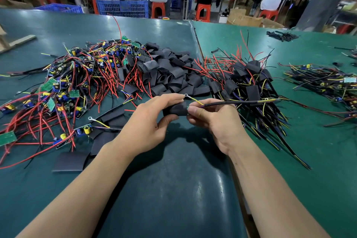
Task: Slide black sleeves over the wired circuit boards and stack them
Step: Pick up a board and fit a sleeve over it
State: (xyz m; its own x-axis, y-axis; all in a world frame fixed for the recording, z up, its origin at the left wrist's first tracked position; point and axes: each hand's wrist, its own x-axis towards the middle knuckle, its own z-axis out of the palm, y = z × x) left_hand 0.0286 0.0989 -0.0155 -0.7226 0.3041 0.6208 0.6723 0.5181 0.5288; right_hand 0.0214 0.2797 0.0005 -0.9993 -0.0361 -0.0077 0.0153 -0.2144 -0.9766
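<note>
Both hands (173,114) grip one black sleeve (174,110), no writing legible.

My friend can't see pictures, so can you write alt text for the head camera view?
Two hands hold a black sleeve over a green table: the left hand grips the sleeve and the right hand pinches the wires at its end. A heap of bare wired circuit boards lies left, loose sleeves behind, sleeved boards right.

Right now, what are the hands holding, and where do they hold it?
The left hand grips a black sleeve around its left end. The right hand pinches the wires where they leave the sleeve's right end.
</note>
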